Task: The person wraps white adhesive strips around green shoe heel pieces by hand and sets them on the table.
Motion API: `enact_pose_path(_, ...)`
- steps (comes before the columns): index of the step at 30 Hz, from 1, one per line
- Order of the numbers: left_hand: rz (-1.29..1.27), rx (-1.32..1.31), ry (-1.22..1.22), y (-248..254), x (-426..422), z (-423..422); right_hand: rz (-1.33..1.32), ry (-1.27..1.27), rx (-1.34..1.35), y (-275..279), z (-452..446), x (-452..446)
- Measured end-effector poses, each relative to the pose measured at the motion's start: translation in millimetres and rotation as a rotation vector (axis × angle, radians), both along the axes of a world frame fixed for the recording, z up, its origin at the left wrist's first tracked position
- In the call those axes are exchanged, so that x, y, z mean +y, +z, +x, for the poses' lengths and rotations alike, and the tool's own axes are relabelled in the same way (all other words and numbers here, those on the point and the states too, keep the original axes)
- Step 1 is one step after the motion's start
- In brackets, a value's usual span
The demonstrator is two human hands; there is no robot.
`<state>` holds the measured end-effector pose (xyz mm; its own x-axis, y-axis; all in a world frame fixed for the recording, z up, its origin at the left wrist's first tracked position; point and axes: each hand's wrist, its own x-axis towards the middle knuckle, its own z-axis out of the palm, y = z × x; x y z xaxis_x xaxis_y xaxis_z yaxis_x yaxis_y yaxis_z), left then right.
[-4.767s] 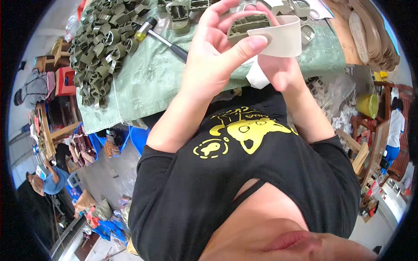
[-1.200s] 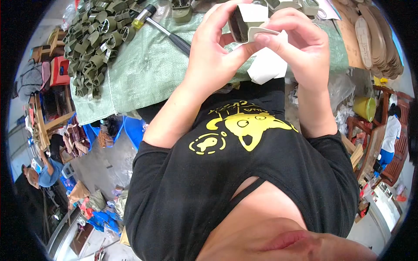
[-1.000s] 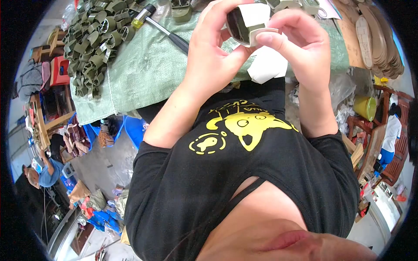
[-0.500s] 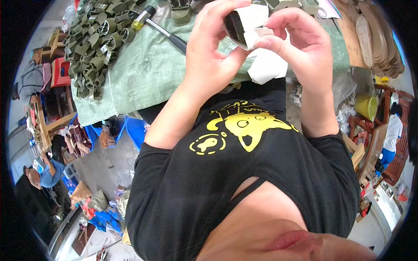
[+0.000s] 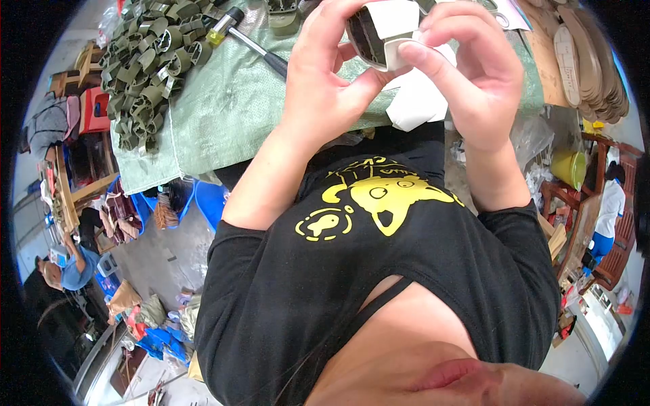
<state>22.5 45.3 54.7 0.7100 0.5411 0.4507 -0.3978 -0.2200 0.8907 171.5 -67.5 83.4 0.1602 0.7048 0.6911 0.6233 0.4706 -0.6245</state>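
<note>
Between both hands, near the top of the view, is a shoe heel (image 5: pixel 394 21) with a dark hollow-looking face and a white covering round its side. My left hand (image 5: pixel 321 84) grips it, thumb below and fingers curled over the far side. My right hand (image 5: pixel 477 78) pinches a white flap at its right edge between thumb and fingers. Loose white pieces (image 5: pixel 416 101) of sheet material lie beneath the hands at the table's near edge. Part of the heel is hidden by the fingers.
A green woven sheet (image 5: pixel 217 128) covers the table. On it are a heap of olive-green heel pieces (image 5: pixel 152 61) and a hammer (image 5: pixel 254 47). Stacked insoles (image 5: pixel 569 64) lie right. Other people (image 5: pixel 74 271) are in the background, near stools and a yellow bucket (image 5: pixel 569 168).
The heel has tilted slightly, showing more of its dark face. My right thumb has moved up a little along the white flap, and the right hand has shifted slightly right.
</note>
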Motion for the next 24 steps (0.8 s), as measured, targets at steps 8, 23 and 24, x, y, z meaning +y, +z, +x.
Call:
enact_pose_path(8, 0.161, -0.033, 0.077, 0, 4, 4, -0.335, 0.32, 0.83, -10, -4, 11)
enact_pose_path(23, 0.946, 0.796, 0.688, -69, 139, 20, -0.659, -0.692, -0.463, -11, 129, 59)
enact_pose_path(24, 0.941, 0.784, 0.66, -68, 146, 17, -0.626, -0.617, -0.446, -14, 129, 56)
